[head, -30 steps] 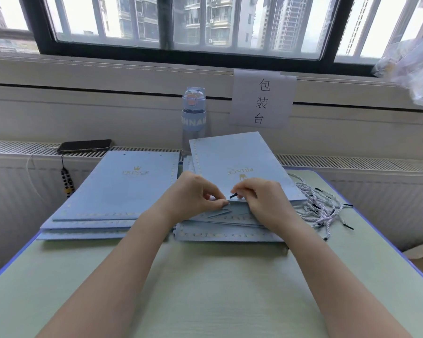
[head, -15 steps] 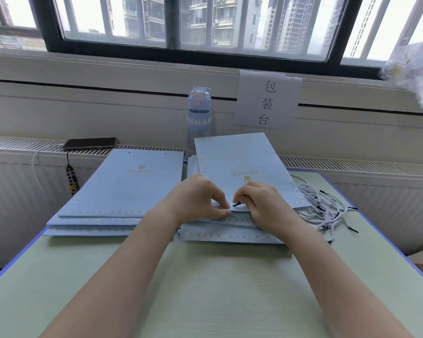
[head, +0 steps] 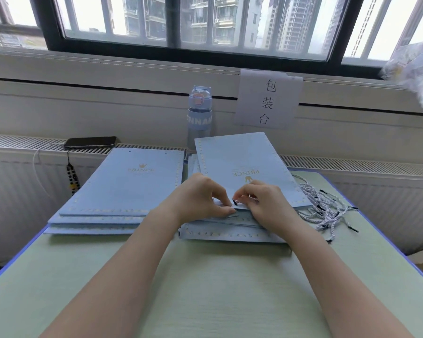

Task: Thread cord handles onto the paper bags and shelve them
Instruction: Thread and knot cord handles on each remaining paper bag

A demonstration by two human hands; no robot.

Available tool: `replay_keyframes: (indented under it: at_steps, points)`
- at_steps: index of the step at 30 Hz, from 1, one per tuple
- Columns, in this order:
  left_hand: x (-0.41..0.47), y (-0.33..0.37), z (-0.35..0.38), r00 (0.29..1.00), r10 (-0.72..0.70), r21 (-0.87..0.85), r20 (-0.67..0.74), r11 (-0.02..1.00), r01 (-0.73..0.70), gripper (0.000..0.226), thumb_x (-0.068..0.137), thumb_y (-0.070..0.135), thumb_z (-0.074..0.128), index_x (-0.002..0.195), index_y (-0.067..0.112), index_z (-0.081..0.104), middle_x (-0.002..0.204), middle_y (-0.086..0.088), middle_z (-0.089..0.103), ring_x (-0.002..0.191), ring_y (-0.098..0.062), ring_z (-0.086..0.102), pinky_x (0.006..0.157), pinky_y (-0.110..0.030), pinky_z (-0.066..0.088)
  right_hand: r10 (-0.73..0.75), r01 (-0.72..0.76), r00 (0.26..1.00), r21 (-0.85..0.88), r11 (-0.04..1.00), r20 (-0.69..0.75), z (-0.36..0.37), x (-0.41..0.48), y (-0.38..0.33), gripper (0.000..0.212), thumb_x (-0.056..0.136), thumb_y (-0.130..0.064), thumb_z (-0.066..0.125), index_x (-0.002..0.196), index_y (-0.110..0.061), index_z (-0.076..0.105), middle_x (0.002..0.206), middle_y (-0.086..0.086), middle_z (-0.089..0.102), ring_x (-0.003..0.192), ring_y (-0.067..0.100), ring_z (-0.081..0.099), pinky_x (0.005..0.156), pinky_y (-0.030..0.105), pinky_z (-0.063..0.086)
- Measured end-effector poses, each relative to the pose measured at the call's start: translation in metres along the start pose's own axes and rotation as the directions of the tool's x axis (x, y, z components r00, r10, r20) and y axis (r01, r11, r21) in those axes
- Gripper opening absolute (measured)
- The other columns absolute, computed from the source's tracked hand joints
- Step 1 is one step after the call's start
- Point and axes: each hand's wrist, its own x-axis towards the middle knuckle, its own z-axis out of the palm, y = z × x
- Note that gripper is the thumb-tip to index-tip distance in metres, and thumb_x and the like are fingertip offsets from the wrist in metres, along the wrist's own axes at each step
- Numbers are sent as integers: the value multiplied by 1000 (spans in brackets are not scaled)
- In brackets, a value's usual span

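Observation:
A light blue flat paper bag printed PRINCE lies on top of the right stack, its near edge lifted. My left hand pinches that near edge. My right hand pinches a cord whose black tip pokes up at the bag's edge between my two hands; the rest of this cord is hidden. A second stack of the same bags lies to the left. A heap of white twisted cords with black tips rests on the table right of the bags.
The pale green table has a blue rim. Behind the bags stand a blue water bottle and a paper sign. A black phone lies on the radiator ledge at the left. Crumpled plastic sits top right.
Both hands stayed at the bag's near edge. The black cord tip now stands a little higher between my fingers. The camera shifted slightly.

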Motion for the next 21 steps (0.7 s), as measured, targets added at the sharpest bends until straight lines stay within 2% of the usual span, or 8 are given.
replay_keyframes:
  at_steps: [5, 8, 11, 13, 15, 17, 19, 21]
  points:
    - [-1, -1, 0, 999, -25, -72, -29, 997, 22, 14, 76, 26, 80, 80, 13, 77, 65, 12, 67, 61, 4, 61, 73, -23, 57, -10, 10, 1000, 5, 1000, 21, -3, -1, -1, 23, 90, -2, 57, 88, -18, 73, 90, 1, 62, 80, 11, 56, 72, 11, 38]
    - [0, -3, 3, 998, -28, -97, -55, 995, 23, 13, 78, 24, 78, 82, 12, 77, 70, 9, 71, 65, 3, 63, 73, -22, 57, 3, 1, 995, -39, 999, 103, -7, 0, -2, 39, 90, 10, 42, 92, -17, 72, 93, -5, 53, 80, -3, 47, 70, 6, 32]
    - [0, -4, 6, 998, -21, -115, -61, 993, 13, 14, 81, 20, 75, 93, 15, 77, 82, 10, 73, 76, 2, 67, 75, -24, 57, 12, -7, 994, -48, 999, 111, -8, 0, 0, 46, 87, 13, 36, 93, -16, 71, 97, -7, 50, 85, 6, 47, 75, 17, 34]
    - [1, -4, 8, 996, -34, -145, -87, 989, 21, 16, 83, 18, 73, 99, 18, 75, 88, 10, 73, 82, 1, 68, 78, -25, 56, -66, 64, 997, -56, 996, -32, -5, 1, 1, 45, 82, 10, 35, 93, -13, 72, 96, -5, 53, 94, 19, 52, 84, 31, 40]
    - [3, -5, 8, 985, -67, -186, -160, 982, 37, 15, 85, 16, 70, 99, 19, 76, 89, 9, 74, 84, 0, 68, 81, -25, 55, -187, 158, 942, -125, 980, -277, -5, 1, 1, 40, 76, 6, 38, 90, -9, 73, 93, 3, 58, 93, 26, 55, 83, 36, 44]
    - [4, -6, 5, 965, -110, -229, -238, 972, 54, 14, 86, 13, 68, 97, 16, 76, 87, 8, 74, 82, 1, 67, 82, -20, 54, -255, 196, 827, -167, 966, -501, -9, 0, -1, 33, 76, 7, 43, 85, -7, 72, 87, 7, 61, 87, 22, 54, 80, 25, 42]
    - [4, -4, 2, 943, -156, -275, -295, 959, 72, 15, 87, 10, 67, 98, 13, 76, 88, 7, 74, 81, 3, 66, 79, -12, 51, -293, 246, 746, -161, 956, -598, -15, -1, -7, 29, 78, 3, 44, 82, -5, 72, 82, 6, 62, 81, 17, 52, 79, 12, 39]
    - [5, -1, 0, 918, -195, -329, -344, 941, 76, 15, 88, 9, 65, 98, 12, 75, 89, 4, 74, 82, 1, 67, 79, -11, 49, -318, 293, 760, -139, 946, -567, -14, -2, -9, 26, 80, -4, 46, 84, -6, 72, 80, 4, 64, 79, 16, 55, 79, 8, 39]
